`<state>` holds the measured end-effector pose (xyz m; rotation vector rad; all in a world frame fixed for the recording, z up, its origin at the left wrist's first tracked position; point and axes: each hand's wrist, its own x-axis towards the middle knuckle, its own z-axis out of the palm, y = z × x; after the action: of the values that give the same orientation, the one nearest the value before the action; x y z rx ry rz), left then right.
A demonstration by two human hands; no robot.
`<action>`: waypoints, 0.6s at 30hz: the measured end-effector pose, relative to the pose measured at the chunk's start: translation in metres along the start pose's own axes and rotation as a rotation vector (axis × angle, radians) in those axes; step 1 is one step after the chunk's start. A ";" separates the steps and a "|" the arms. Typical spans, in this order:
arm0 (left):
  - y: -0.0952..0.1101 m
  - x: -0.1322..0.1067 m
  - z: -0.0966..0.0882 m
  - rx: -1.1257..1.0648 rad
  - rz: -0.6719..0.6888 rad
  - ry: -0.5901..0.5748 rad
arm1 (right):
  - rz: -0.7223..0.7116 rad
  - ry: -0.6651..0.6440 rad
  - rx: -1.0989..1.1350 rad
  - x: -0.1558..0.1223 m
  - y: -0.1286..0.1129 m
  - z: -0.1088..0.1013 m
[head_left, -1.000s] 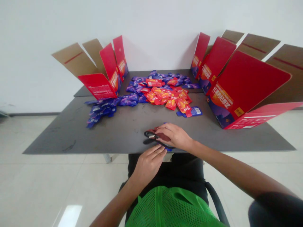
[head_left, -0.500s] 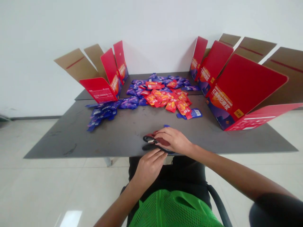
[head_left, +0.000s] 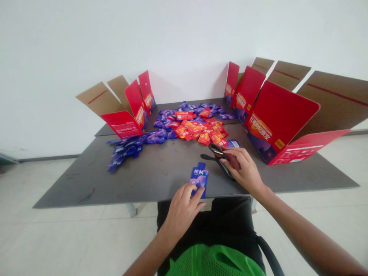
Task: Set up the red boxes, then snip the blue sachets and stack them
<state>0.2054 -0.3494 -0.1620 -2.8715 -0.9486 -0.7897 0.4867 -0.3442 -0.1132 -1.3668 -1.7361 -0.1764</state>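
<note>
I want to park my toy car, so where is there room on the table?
The grey table is bare between the blue sachets and its front edge, left of the left hand. The middle is crowded with red and purple sachets.

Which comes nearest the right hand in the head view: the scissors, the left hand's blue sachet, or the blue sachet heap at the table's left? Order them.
1. Scissors: gripped in the right hand.
2. Blue sachet: to its left, held in the left hand.
3. Blue sachet heap: far left on the table.
</note>
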 end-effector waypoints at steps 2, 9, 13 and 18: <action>0.002 0.001 0.004 0.044 -0.012 -0.005 | 0.067 0.037 -0.020 -0.015 0.006 -0.010; -0.002 -0.010 0.007 0.045 0.065 -0.009 | 0.225 0.116 -0.045 -0.061 0.028 -0.022; -0.008 -0.007 -0.004 -0.097 0.058 0.081 | 0.272 0.155 -0.045 -0.068 0.030 -0.019; -0.017 0.008 -0.013 -0.279 -0.325 0.347 | 0.265 0.163 -0.055 -0.067 0.027 -0.015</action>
<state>0.1958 -0.3334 -0.1491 -2.6780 -1.3615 -1.4967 0.5172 -0.3903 -0.1622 -1.5630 -1.4108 -0.1825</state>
